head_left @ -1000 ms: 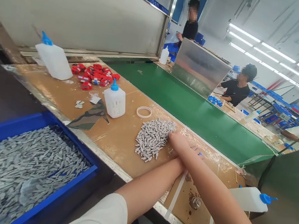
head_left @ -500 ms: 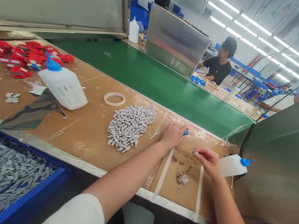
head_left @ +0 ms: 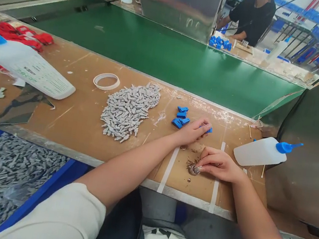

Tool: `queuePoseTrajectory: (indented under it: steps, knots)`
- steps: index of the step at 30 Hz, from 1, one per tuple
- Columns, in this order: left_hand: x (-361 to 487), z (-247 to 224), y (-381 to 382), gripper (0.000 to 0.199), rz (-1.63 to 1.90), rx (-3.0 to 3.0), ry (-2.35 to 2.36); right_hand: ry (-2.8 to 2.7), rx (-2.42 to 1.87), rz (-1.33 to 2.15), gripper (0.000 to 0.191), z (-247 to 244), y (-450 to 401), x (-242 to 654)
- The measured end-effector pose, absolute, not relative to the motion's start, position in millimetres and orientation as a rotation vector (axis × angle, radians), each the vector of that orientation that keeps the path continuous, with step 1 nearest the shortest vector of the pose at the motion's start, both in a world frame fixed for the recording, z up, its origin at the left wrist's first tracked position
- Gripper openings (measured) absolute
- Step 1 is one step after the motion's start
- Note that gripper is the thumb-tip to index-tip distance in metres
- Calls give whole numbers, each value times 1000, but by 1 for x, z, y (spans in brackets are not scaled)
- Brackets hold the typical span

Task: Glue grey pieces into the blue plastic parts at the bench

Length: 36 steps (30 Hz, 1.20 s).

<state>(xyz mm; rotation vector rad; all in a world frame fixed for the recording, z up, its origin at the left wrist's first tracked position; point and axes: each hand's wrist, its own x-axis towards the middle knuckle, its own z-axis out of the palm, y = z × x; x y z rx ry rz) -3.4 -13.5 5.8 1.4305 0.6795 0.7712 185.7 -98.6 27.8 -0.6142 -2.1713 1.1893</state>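
On the brown worktop, at about 6 o'clock, the right hand rests with its fingertips pinched together on a small metal cap that sits in a patch of dark residue between two white tape strips, while the left hand lies just above it at 12 o'clock, fingers curled over a blue plastic piece at its tip; whether that piece is truly gripped I cannot tell. Four more blue pieces lie loose just to the 9 o'clock side of the left hand, and the heap of grey parts further toward 9 o'clock looks largely untouched, so by my judgement the work is at an early stage with most of the pile yet to be handled. Room is fair: bare board lies between the heap and the hands, the table's metal edge runs close at 6 o'clock, a lying glue bottle crowds the 3 o'clock side, and the green conveyor belt bounds the 12 o'clock side, with a tape ring well apart at 10 o'clock
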Motion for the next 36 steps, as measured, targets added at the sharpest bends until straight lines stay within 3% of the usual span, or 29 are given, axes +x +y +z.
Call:
queuePoseTrajectory:
  steps: [12, 17, 22, 31, 36]
  knots:
    - [-5, 12, -19, 34, 734, 1259, 714, -2206, -613, 1191, 18, 38, -100, 188]
    - [-6, 16, -24, 30, 615, 1132, 706, -1671, -909, 868, 14, 30, -97, 189]
    - [-6, 13, -25, 33, 555, 1172, 703, -1392, -1133, 658, 23, 19, -89, 181]
    - [-4, 14, -27, 30, 553, 1192, 712, -1437, -1188, 627, 22, 11, -86, 176]
    - [-4, 9, -24, 18, 714, 1362, 873, -1809, -1320, 344, 25, 15, -91, 178]
